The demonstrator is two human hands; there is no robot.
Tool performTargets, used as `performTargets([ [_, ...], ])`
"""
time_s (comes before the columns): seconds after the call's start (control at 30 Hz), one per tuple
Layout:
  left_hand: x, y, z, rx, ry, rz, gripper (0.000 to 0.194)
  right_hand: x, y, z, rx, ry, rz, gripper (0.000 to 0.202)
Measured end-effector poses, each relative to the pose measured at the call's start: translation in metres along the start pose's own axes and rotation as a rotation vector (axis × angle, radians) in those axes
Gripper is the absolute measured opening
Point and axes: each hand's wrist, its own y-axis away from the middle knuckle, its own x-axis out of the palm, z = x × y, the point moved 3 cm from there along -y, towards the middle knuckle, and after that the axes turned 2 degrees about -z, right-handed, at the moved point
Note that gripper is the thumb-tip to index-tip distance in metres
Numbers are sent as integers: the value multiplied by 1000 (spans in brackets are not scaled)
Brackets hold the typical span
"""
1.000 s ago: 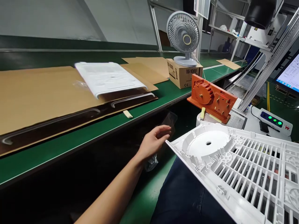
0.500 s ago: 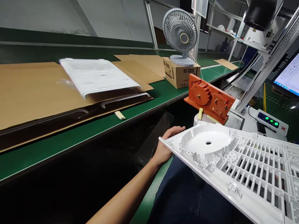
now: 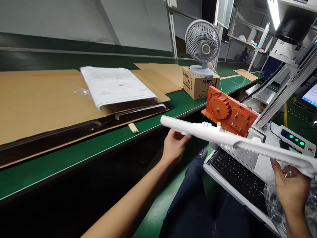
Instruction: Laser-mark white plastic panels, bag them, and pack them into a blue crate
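Between my two hands I hold a white plastic panel [image 3: 223, 137], seen nearly edge-on, its long edge slanting down to the right. My left hand [image 3: 174, 145] grips its left end from below, thumb and fingers pinched on the rim. Near the right end, my right hand [image 3: 291, 183] is closed on the lower edge, with some fingers hidden behind. Just beyond the panel stands an orange fixture [image 3: 228, 109] with a round toothed disc and brass pins. A second white panel [image 3: 121, 86] lies on the cardboard on the green bench.
Below the panel, a keyboard [image 3: 240, 178] sits in a white tray beside clear plastic bags [image 3: 277, 201]. A desk fan [image 3: 203, 43] stands on an M-1000 box [image 3: 199, 86]. Cardboard sheets [image 3: 44, 102] and a small cream-coloured piece [image 3: 133, 128] lie on the green bench [image 3: 99, 145].
The panel has tipped from showing its ribbed, slatted inner face to nearly edge-on. My right hand has come into view, holding its right part. The view has shifted slightly left.
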Motion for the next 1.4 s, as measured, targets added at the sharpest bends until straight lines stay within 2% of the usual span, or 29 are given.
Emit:
performTargets([
  [0.1,-4,-54,-7,63,-85,88,73,33,-14,-15,53,131,171,70],
  [0.23,3,-126,-12,86,-165,248,92,77,-27,-20,22,203,304,67],
  [0.4,23,-205,-4,92,-239,213,99,128,-31,-7,-6,186,392,70],
  [0.53,39,-243,8,93,-225,227,97,157,-36,-1,25,132,416,65],
  [0.7,51,-264,20,65,-371,269,87,178,-46,-8,73,91,421,57],
  [0.97,58,-287,30,75,-457,317,79,195,-49,-13,89,85,456,60],
  [1.17,56,-287,33,112,-456,339,82,193,-44,-14,113,97,452,59],
  [1.3,64,-284,33,140,-468,373,81,186,-50,-20,156,77,400,60],
  [1.4,72,-284,36,110,-457,358,82,184,-57,-24,176,88,387,62],
])
